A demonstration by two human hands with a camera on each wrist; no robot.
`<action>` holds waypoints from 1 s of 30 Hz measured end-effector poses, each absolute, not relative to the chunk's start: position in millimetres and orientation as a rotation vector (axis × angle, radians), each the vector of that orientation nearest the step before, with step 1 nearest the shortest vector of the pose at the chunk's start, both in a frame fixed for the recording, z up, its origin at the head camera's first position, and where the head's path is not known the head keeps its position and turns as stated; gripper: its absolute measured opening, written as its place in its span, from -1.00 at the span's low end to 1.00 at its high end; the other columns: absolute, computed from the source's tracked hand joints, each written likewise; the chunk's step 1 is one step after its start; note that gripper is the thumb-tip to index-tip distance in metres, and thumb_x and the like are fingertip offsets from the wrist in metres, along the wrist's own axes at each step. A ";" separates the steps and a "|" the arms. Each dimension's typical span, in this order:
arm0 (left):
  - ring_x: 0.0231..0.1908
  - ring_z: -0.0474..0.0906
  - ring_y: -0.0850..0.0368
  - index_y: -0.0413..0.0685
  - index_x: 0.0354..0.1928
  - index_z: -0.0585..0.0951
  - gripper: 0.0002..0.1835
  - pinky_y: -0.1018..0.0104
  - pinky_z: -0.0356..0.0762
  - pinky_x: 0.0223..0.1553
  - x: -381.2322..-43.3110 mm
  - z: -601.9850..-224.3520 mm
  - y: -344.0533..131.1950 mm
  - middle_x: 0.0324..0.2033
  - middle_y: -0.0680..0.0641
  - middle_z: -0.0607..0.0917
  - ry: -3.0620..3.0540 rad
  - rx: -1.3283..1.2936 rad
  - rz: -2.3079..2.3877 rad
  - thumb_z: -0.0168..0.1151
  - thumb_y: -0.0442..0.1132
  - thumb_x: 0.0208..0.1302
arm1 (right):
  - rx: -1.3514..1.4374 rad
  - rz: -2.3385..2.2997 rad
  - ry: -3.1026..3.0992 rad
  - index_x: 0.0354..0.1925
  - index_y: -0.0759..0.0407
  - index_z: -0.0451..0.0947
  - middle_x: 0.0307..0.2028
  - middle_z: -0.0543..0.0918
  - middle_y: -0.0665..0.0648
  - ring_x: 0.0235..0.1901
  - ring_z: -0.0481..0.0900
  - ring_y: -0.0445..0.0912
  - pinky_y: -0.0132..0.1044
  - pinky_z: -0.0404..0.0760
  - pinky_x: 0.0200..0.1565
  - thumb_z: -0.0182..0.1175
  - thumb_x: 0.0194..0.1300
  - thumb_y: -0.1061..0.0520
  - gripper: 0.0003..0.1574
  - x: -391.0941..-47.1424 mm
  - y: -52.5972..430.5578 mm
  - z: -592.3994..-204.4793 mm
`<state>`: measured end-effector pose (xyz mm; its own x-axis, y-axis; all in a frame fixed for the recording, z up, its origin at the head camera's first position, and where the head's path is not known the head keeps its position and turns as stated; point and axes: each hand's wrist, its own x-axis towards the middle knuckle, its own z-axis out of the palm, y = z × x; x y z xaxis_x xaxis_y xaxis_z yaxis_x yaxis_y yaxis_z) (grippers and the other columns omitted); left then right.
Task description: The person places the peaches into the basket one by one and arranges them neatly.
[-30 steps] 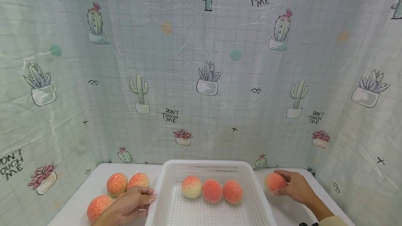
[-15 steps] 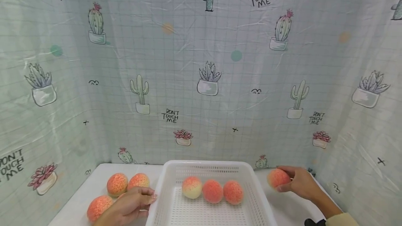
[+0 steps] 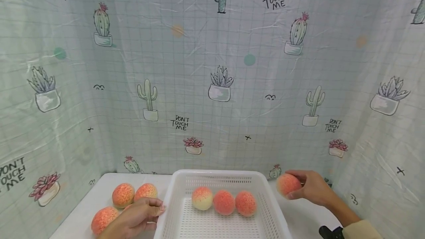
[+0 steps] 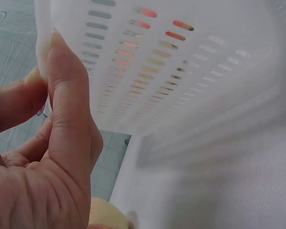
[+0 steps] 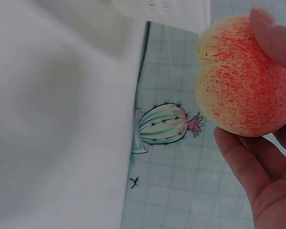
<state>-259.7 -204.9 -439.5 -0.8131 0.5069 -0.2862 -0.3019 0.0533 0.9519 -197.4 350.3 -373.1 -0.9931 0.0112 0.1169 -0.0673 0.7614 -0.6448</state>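
Observation:
My right hand (image 3: 315,188) holds a red and yellow peach (image 3: 289,185) between thumb and fingers, raised over the table to the right of the white plastic basket (image 3: 219,172). In the right wrist view the peach (image 5: 248,76) shows its crease, with the thumb on one side and fingertips on the other. My left hand (image 3: 139,215) pinches the basket's left rim; the left wrist view has thumb and finger on either side of the rim (image 4: 44,47). Inside the basket, three peaches (image 3: 224,202) sit in a row towards the back.
Left of the basket, several peaches lie on the white table (image 3: 79,215), such as a speckled orange one (image 3: 123,195) and one at the front (image 3: 104,220); another is partly hidden by my left hand. A cactus-print curtain (image 3: 219,47) encloses the table's back and sides.
My right hand has lifted the peach off the table at the right, first shifting slightly right, then back left towards the basket. The left hand, basket and other peaches stay put.

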 end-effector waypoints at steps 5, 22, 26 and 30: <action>-0.17 0.64 0.13 -0.27 0.06 0.62 -0.67 0.17 0.72 -0.02 -262.6 -437.7 -205.3 -0.18 -0.01 0.71 1.812 0.258 1.788 0.37 -0.20 0.40 | 0.091 1.063 -2.847 0.35 0.37 0.50 0.11 0.75 0.30 -0.04 0.75 0.00 -0.27 0.74 -0.21 0.69 -0.09 0.09 0.06 -198.3 345.2 -363.5; -0.20 0.63 0.14 -0.21 0.01 0.63 -0.71 0.23 0.69 -0.07 -259.1 -440.3 -201.8 -0.18 -0.01 0.72 1.768 0.180 1.831 0.41 -0.22 0.37 | 0.444 1.186 -2.804 0.25 0.30 0.60 0.00 0.78 0.20 -0.19 0.75 -0.23 -0.32 0.74 -0.24 0.68 -0.10 0.09 -0.07 -205.3 302.4 -353.9; -0.21 0.64 0.16 -0.19 -0.02 0.63 -0.77 0.25 0.68 -0.10 -259.7 -439.5 -202.4 -0.20 0.00 0.73 1.754 0.185 1.837 0.37 -0.24 0.40 | 0.512 1.169 -2.806 0.26 0.31 0.60 0.03 0.77 0.21 -0.14 0.76 -0.24 -0.36 0.73 -0.18 0.67 -0.09 0.08 -0.06 -210.3 294.3 -351.8; -0.20 0.63 0.13 -0.20 -0.01 0.64 -0.74 0.21 0.70 -0.07 -259.1 -440.3 -204.1 -0.19 -0.01 0.72 1.772 0.170 1.833 0.40 -0.22 0.37 | 0.575 1.188 -2.808 0.26 0.32 0.59 0.05 0.78 0.21 -0.11 0.77 -0.25 -0.38 0.73 -0.13 0.67 -0.08 0.08 -0.06 -213.4 285.4 -350.1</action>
